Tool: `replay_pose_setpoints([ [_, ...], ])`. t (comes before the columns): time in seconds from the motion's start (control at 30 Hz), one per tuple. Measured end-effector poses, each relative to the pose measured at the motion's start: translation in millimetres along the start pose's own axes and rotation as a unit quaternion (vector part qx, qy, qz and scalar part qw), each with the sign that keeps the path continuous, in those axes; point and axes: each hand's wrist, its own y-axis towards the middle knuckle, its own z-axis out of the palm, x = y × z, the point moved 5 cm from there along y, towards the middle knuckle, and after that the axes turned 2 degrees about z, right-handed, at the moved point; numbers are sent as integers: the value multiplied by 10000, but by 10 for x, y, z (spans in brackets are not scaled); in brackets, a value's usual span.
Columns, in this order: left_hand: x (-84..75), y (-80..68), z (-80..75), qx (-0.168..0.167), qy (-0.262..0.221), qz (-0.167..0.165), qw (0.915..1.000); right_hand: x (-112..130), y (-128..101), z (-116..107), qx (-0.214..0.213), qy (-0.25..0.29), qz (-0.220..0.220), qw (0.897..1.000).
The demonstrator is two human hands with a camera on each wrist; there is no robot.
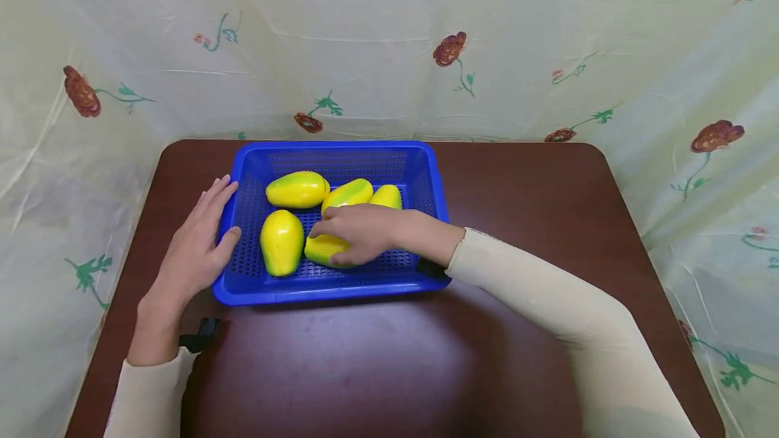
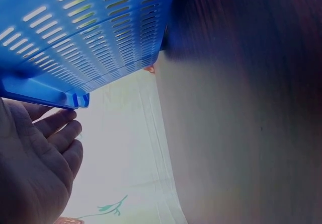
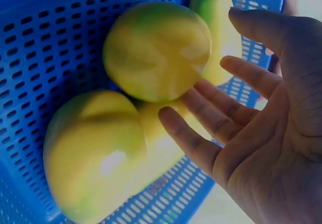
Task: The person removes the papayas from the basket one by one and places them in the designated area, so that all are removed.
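A blue plastic basket (image 1: pixel 335 296) with slotted walls holds several yellow mangoes tinged with green. My left hand (image 1: pixel 191 249) rests against the basket's left rim, thumb apart from the straight fingers; in the left wrist view its fingertips are right at the rim's underside. Inside the basket, my right hand (image 1: pixel 365 230) is over the front right mango (image 1: pixel 322 249), partly covering it. The right wrist view shows that hand's fingers (image 3: pixel 188 136) spread and slightly bent, beside a mango (image 3: pixel 158 53). Another mango (image 1: pixel 282 243) lies at the front left.
More mangoes lie along the basket's back half, one at the left (image 1: pixel 297 190), one in the middle (image 1: pixel 349 193) and one at the right (image 1: pixel 387 196). The dark brown table (image 1: pixel 523 188) ends at a flowered curtain (image 1: pixel 377 73) behind and at both sides.
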Motion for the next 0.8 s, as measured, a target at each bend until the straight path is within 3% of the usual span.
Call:
replay_pose_setpoints([
  [0.37, -20, 15, 4, 9, -19, -37, 10000, 39, 115, 103, 386, -421, 79, 9983],
  [0.8, -8, 8, -16, -28, -39, -33, 10000, 66, 125, 145, 574, -380, 191, 9974],
])
